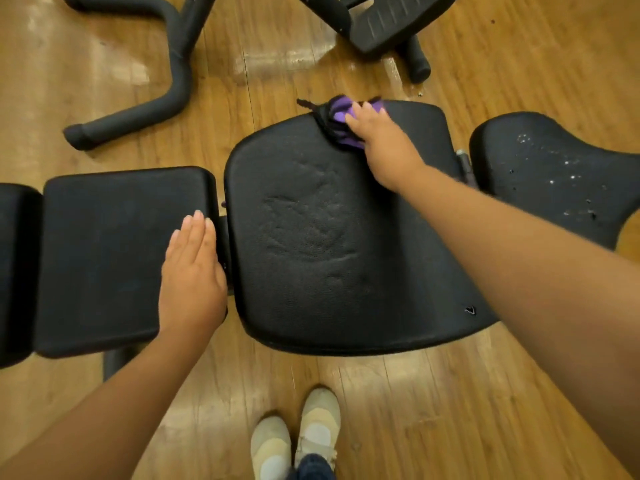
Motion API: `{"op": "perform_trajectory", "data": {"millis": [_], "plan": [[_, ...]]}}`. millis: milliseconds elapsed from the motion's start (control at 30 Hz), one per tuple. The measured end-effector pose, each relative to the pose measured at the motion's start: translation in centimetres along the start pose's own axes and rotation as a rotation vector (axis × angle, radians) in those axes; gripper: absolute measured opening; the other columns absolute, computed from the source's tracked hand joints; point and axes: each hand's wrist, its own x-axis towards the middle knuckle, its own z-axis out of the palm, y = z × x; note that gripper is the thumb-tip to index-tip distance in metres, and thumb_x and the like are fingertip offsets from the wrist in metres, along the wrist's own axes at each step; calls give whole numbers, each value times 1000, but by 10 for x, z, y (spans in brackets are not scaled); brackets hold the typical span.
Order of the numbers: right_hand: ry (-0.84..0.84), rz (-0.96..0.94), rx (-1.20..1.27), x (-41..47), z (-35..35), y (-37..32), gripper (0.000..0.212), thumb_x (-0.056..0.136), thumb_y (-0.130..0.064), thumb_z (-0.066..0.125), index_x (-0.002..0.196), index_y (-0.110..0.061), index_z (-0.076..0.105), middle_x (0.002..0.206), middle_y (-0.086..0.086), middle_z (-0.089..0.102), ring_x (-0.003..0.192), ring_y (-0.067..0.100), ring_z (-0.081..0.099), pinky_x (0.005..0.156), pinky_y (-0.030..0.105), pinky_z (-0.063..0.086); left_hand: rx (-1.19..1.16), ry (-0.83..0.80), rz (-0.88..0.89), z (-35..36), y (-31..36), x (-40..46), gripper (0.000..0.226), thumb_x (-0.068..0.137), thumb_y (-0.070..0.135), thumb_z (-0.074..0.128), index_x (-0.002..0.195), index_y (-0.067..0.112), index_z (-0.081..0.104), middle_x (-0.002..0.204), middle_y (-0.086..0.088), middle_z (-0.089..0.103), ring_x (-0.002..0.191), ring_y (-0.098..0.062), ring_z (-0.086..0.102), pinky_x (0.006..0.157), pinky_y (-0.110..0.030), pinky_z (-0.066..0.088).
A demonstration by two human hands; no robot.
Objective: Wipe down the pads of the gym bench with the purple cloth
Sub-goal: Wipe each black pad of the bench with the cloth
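The gym bench lies across the view with black pads: a large middle pad (322,237), a rectangular pad (104,244) to its left, and a worn, speckled pad (554,181) to its right. My right hand (381,140) presses the purple cloth (341,114), which has black trim, onto the far edge of the middle pad. My left hand (192,271) rests flat, fingers together, on the right end of the left pad, holding nothing.
The wooden floor (415,393) surrounds the bench. A black curved frame bar (166,84) lies at the far left, and another black machine part (388,26) at the far middle. My shoes (298,441) stand just in front of the bench.
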Motion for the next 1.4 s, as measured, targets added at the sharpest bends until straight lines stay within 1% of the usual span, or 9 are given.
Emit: {"op": "perform_trajectory", "data": {"millis": [167, 300, 433, 567, 700, 800, 967, 1100, 1400], "plan": [[87, -14, 296, -123, 29, -9, 53, 83, 18, 34, 130, 0, 49, 142, 20, 39, 134, 40, 31, 116, 40, 12, 36, -24, 13, 1, -1, 1, 46, 98, 9, 32, 142, -4, 27, 151, -19, 26, 142, -27, 18, 118, -37, 6], [111, -40, 389, -229, 41, -26, 47, 89, -2, 29, 129, -9, 51, 139, 1, 40, 136, 17, 32, 116, 28, 10, 135, -50, -7, -11, 6, 1, 55, 99, 29, 15, 141, -4, 28, 151, -19, 28, 141, -28, 20, 117, -41, 9], [78, -43, 375, -264, 38, -30, 52, 84, 2, 32, 130, -11, 51, 138, -1, 44, 139, -1, 17, 115, 27, 10, 26, 17, 38, -22, 59, -8, 51, 96, 24, 27, 137, -3, 39, 144, -20, 39, 135, -31, 34, 113, -40, 17], [71, -43, 324, -253, 46, -24, 47, 92, -3, 22, 131, -13, 45, 144, -7, 38, 140, 2, 15, 116, 26, 12, -97, -22, 202, -5, 140, -23, 48, 87, 19, 36, 127, 0, 53, 134, -18, 53, 122, -31, 52, 108, -38, 23], [126, 150, 353, -226, 54, -15, 44, 98, -16, 21, 134, -12, 45, 146, -8, 35, 136, 17, 33, 115, 22, 3, -116, -88, 111, 23, 180, -24, 47, 90, 20, 33, 126, 0, 54, 133, -14, 54, 123, -25, 51, 111, -32, 12], [161, 180, 390, -186, 46, -4, 51, 90, -11, 25, 135, -10, 47, 144, -3, 31, 137, 23, 30, 114, 17, -1, -109, -144, 40, 41, 188, -20, 56, 101, 23, 10, 127, -2, 53, 134, -16, 53, 124, -26, 50, 112, -33, 11], [131, 55, 365, -92, 29, 28, 52, 89, 13, 40, 137, -6, 42, 150, 11, 28, 140, 24, 20, 115, 29, 2, -61, -138, 37, 47, 188, -19, 48, 94, 21, 26, 132, -1, 47, 138, -15, 49, 130, -25, 44, 112, -35, 13], [104, 23, 386, -17, 19, 57, 56, 91, 13, 33, 141, -11, 36, 154, 10, 21, 143, 27, 11, 114, 29, 1, -45, -163, 10, 44, 189, -18, 57, 100, 26, 6, 134, 5, 46, 139, -11, 48, 132, -22, 40, 114, -34, 11], [160, 31, 461, 8, 9, 57, 42, 96, -2, 43, 137, -9, 43, 150, 11, 30, 142, 24, 19, 115, 29, 2, -60, -101, 46, 49, 188, -20, 47, 91, 18, 33, 137, 10, 45, 142, -11, 45, 135, -24, 35, 112, -37, 18]]}}
